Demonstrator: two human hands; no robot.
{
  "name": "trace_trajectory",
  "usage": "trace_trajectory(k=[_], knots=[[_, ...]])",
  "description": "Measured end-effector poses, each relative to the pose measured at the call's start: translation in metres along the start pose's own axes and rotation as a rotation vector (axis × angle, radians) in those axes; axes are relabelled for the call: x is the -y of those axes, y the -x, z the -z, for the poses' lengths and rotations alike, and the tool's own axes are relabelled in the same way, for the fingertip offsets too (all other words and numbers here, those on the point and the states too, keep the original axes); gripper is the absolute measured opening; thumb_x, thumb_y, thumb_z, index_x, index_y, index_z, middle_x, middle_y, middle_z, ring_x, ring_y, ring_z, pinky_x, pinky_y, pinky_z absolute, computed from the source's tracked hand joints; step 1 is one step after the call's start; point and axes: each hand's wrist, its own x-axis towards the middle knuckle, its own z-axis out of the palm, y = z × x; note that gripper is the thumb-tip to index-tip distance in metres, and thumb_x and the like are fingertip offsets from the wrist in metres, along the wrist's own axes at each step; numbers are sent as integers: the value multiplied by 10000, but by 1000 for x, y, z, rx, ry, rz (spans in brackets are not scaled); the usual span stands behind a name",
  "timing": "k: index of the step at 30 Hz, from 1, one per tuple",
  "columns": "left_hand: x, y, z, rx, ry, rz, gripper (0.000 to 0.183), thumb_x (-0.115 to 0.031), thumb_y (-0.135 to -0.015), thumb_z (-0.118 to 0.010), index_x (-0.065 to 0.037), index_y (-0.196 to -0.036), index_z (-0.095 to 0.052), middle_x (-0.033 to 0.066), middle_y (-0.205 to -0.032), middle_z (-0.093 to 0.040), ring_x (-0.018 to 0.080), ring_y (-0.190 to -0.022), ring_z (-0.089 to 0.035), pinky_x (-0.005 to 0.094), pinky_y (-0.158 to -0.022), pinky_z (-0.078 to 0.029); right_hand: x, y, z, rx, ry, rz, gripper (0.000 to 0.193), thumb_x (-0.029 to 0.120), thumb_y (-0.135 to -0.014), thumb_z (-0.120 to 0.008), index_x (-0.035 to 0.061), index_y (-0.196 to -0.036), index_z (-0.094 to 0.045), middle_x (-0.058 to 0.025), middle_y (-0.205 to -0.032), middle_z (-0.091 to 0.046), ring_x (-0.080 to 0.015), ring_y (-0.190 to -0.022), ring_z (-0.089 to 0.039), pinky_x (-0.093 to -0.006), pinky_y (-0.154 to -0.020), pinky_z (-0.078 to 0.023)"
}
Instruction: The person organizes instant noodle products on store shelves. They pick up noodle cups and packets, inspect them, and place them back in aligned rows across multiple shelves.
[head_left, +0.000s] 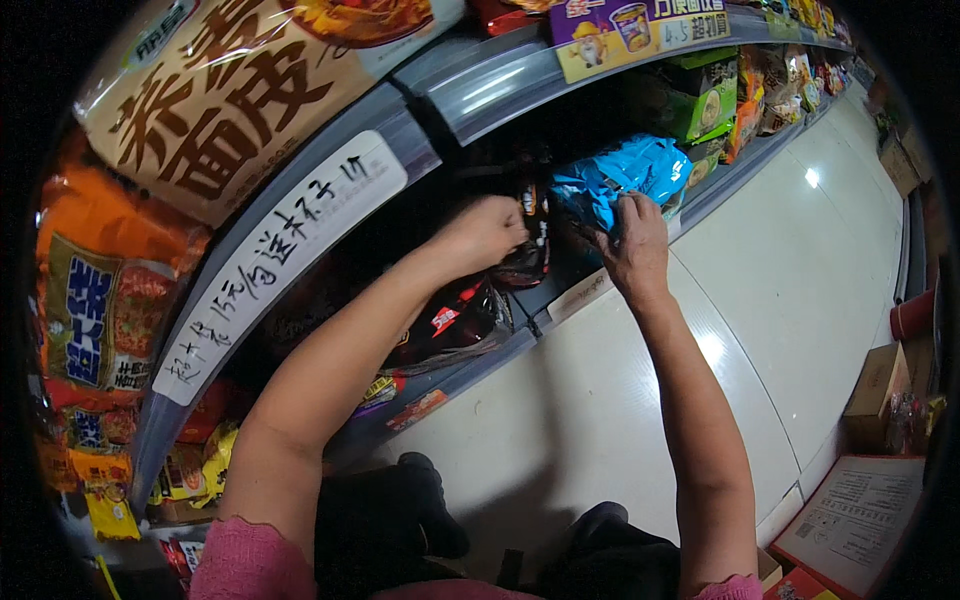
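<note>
My left hand (485,236) reaches into the lower shelf, its fingers curled closed at the edge of a black packet (534,240) with red and white marks. My right hand (637,248) is closed on the near side of a crinkled bright blue packet (635,172), with the fingertips bent against its film. The blue packet lies at the shelf's front, right of the black one. Below my left wrist lies another glossy black packet (460,320) with a red label. Deep shadow hides the back of the shelf.
An upper shelf edge with a handwritten white label (290,260) curves above my left forearm. Green packets (705,95) stand farther right, and an orange noodle packet (110,290) sits at left. Cardboard boxes (880,395) stand beyond the pale tiled floor (740,300).
</note>
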Motion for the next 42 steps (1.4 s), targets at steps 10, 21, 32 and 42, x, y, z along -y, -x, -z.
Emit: trace_trajectory(k=[10,21,32,42], knots=[[-2,89,85,-23,-110,-46,518,-366,-995,-593,9,-1348,-547,152,-1270,-620,223,-1184,-581,335,-1018,-445,55,-12,39,32,-112,247,563,102,-781,-764,69,-1305,-561,-141,-1354,-555,-347,-1263,-510,-491,-1080,-373],[78,170,53,27,-384,102,1280,-468,-614,-890,-71,-1586,-158,250,-1622,-151,396,-1506,-147,450,-1225,-170,91,-14,-14,317,-146,363,635,220,-698,-827,4,-1235,-565,-180,-1223,-582,-378,-1180,-534,-426,-972,-485],[72,171,40,-71,-562,269,1141,-511,-631,-863,-133,-1546,-297,242,-1591,-235,425,-1464,-241,502,-1170,-274,84,-12,-22,277,-155,232,269,-17,-755,-629,34,-1012,-567,-157,-936,-566,-374,-973,-560,-462,-791,-508],[56,179,34,-53,-406,444,1099,-539,-733,-779,-38,-1557,-252,333,-1557,-240,495,-1445,-243,522,-1187,-235,86,-46,-40,-123,-444,-58,97,32,-906,-636,3,-943,-551,-163,-811,-598,-294,-710,-562,-365,-685,-485]])
